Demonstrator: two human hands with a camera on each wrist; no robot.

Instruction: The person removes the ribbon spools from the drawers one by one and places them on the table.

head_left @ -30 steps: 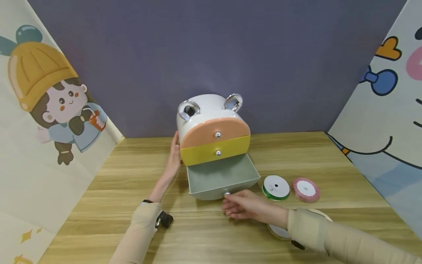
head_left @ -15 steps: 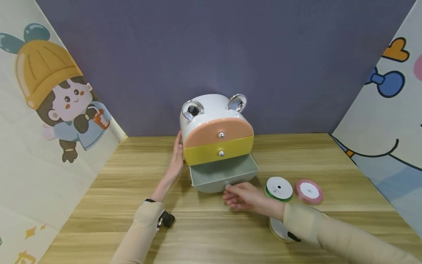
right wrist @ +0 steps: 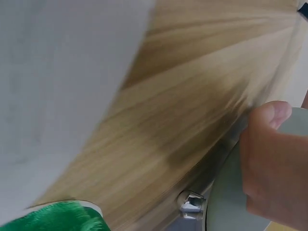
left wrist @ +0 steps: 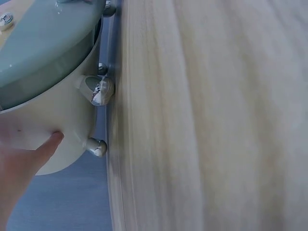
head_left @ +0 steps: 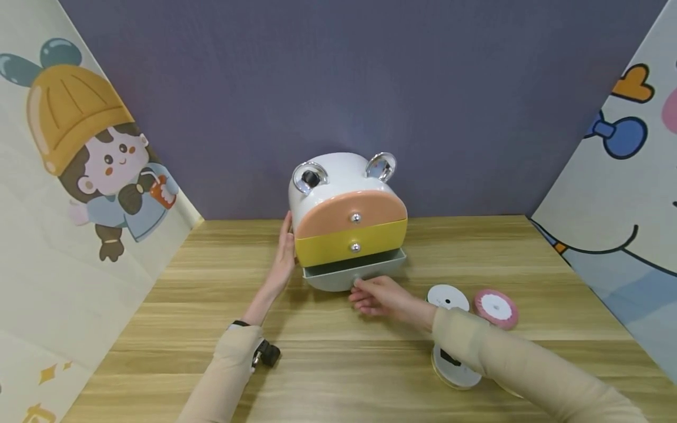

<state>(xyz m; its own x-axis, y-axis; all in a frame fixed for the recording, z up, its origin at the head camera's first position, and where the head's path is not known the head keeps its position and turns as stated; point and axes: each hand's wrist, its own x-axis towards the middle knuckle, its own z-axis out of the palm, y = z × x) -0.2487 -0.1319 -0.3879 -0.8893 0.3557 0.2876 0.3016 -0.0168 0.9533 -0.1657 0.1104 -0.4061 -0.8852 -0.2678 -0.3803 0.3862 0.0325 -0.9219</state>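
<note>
A small white animal-shaped drawer cabinet (head_left: 338, 167) with silver ears stands on the wooden table. Its orange top drawer (head_left: 330, 217) and yellow middle drawer (head_left: 325, 250) are closed, while the grey-green bottom drawer (head_left: 330, 281) sticks out slightly. My right hand (head_left: 385, 297) pinches the bottom drawer's knob (head_left: 357, 282) between thumb and fingers; the right wrist view hides the knob behind the hand. Against the cabinet's left side rests my left hand (head_left: 282, 258), fingers extended. In the left wrist view, one finger (left wrist: 50, 144) lies on the white shell above silver feet (left wrist: 98, 147).
Right of the cabinet lie a white-faced spool (head_left: 447, 295) of green ribbon (right wrist: 57, 219) and a pink ribbon spool (head_left: 496, 308). Another white spool (head_left: 456, 375) is partly covered by my right sleeve. A grey-purple wall (head_left: 338, 88) stands behind the cabinet.
The bottom drawer has slid inward from well extended to slightly extended, my right hand moving with it toward the cabinet. My left hand stays on the cabinet's side.
</note>
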